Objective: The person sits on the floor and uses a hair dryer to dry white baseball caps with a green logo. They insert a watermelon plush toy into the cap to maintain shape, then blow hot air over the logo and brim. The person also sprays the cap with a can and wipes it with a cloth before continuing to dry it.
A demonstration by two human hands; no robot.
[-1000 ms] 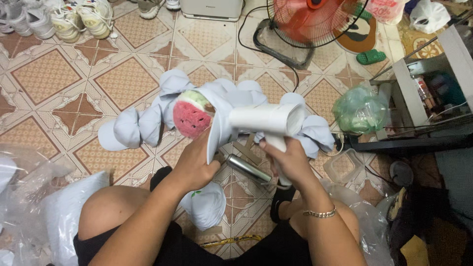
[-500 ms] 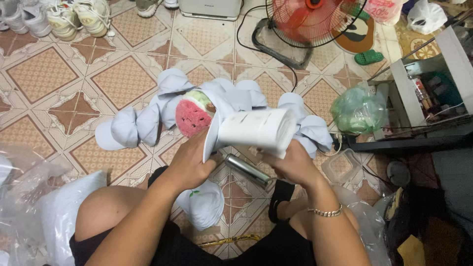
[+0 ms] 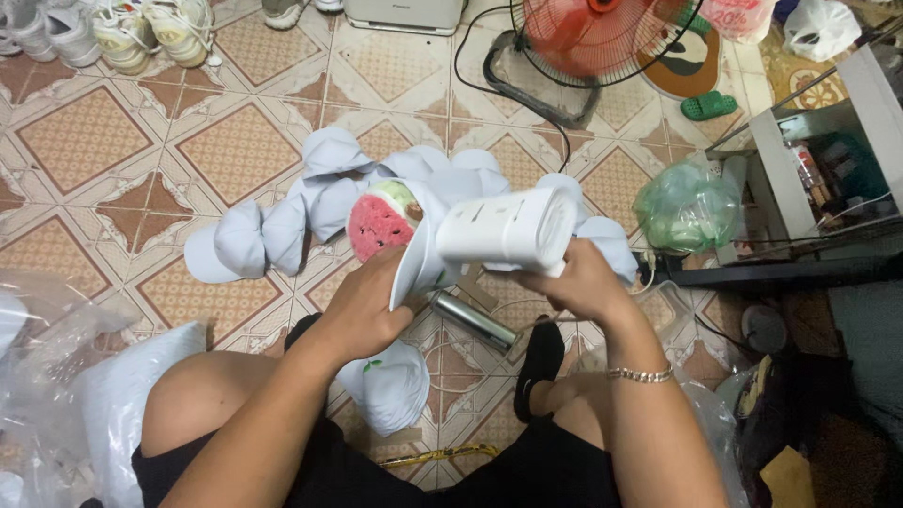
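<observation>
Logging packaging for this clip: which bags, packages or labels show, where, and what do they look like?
Green translucent plastic bag: floor right, beside the metal shelf, bulging.
Clear crinkled plastic bags: far left, by the knee.
White knotted plastic bag: top right corner.
Pink-and-white printed bag: top edge, behind the red fan.

One red fan [image 3: 593, 33], one green plastic bag [image 3: 687, 207], one metal cylinder [image 3: 475, 320], one white dryer [image 3: 508, 229], one green slipper [image 3: 707, 105]
</observation>
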